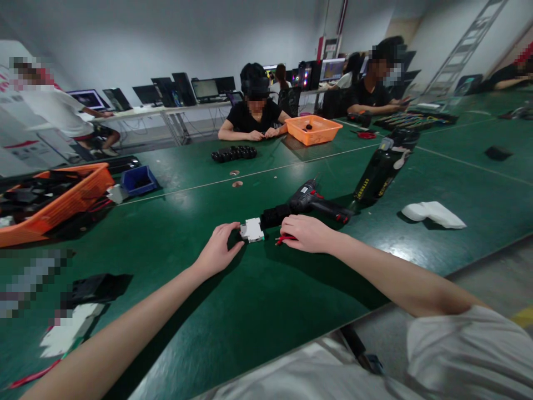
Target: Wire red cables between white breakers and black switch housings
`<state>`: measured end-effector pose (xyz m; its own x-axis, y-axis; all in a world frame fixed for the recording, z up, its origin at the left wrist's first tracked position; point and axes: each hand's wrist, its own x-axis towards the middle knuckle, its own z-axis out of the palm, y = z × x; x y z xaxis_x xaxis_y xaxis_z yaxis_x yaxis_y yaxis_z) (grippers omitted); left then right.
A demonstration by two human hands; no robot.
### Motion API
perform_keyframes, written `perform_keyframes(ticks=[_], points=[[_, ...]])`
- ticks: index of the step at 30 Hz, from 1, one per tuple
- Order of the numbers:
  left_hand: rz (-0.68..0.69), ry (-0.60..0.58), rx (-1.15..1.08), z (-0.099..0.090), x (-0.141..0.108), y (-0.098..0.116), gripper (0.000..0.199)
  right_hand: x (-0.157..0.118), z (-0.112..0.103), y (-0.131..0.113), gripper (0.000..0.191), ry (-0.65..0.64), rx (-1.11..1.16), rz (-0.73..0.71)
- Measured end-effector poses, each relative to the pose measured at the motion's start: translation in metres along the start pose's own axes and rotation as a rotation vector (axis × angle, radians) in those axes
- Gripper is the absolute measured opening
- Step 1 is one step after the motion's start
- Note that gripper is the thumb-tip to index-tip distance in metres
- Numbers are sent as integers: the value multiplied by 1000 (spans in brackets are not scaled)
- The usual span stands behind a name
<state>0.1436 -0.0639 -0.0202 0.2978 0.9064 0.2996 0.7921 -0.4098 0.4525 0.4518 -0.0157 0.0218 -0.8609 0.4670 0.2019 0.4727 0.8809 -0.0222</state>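
My left hand (219,248) is at the left side of a small white block (252,230) on the green table, its thumb and fingers apart around the block's left end. My right hand (306,233) is curled over a red-handled tool (285,239), whose tip points left below the block. Just behind the hands lie a row of black blocks (275,215) and a black power drill (318,201) with red details. The underside of my right hand is hidden.
Orange basket of black parts (100,180) and blue bin (145,188) at left. White and black parts (73,330) lie front left. Dark bottle (378,172) and white crumpled item (435,215) at right. Across the table, people sit near an orange basket (314,136) and black pieces (234,154).
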Motion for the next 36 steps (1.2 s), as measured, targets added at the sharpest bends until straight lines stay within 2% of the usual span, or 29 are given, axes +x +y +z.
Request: perform_keyframes(ticks=[7,14,21,24,28,34,36], points=[[-6,-20,-25,-3,0,2,41,0,4,-1,15,17,103,-46],[-33,-19,-73,-5,-2,5,36,0,6,-2,30,12,175,-109],[127,-44,38,-6,-5,11,31,0,7,-3,35,24,197,-119],[125,-13,101,-7,-7,14,32,0,7,-4,35,21,198,-118],[127,1,69,-6,-6,11,28,-1,6,-6,34,21,203,-122],[31,2,76,0,2,9,51,0,5,-7,32,19,210,-118],[6,1,76,1,4,8,53,1,6,-7,32,13,211,-112]])
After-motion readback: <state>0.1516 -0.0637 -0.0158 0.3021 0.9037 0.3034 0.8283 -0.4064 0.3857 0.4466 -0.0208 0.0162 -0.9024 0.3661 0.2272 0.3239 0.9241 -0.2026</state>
